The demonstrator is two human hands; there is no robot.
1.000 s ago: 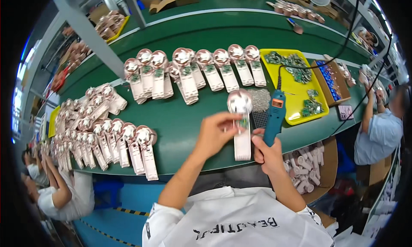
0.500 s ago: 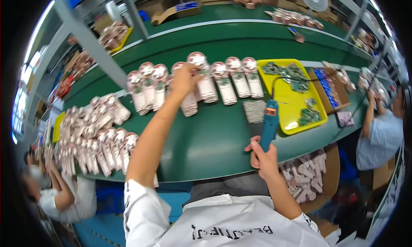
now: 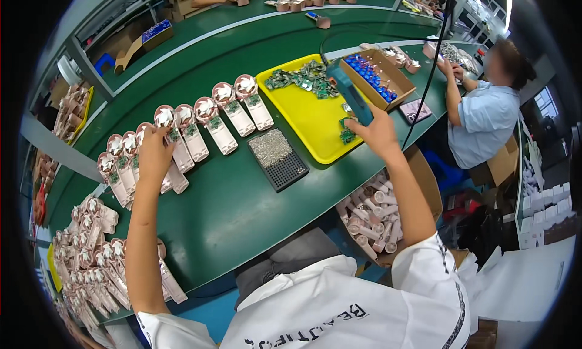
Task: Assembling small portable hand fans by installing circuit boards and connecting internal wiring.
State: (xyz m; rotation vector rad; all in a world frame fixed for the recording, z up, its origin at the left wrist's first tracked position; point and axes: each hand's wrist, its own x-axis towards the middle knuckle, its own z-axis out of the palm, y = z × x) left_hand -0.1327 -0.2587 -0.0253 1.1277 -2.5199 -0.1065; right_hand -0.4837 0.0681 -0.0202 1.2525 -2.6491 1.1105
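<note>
Pink handheld fan halves (image 3: pixel 218 134) with white blades and small green circuit boards lie in a slanting row on the green bench. My left hand (image 3: pixel 156 155) is at the row's left part, its fingers closed on one of these fan halves; the hand partly hides it. In my right hand (image 3: pixel 377 134) is a teal electric screwdriver (image 3: pixel 350 94), gripped by its body and held over the right side of a yellow tray (image 3: pixel 303 121). Green circuit boards (image 3: pixel 309 79) lie inside the tray. Between the row and the tray sits a black screw block (image 3: pixel 279 161), partly filled with silvery screws.
More fan halves (image 3: pixel 91 258) are heaped at the left. A cardboard box (image 3: pixel 388 76) of blue parts stands beyond the tray, near a pink patterned phone-like object (image 3: pixel 415 110). Below the bench edge is a box of pale housings (image 3: pixel 376 218). A co-worker (image 3: pixel 485 106) sits at right.
The head view has swung toward the right. My right hand has carried the screwdriver away from the screw block, over the yellow tray. My left hand remains at the fan row.
</note>
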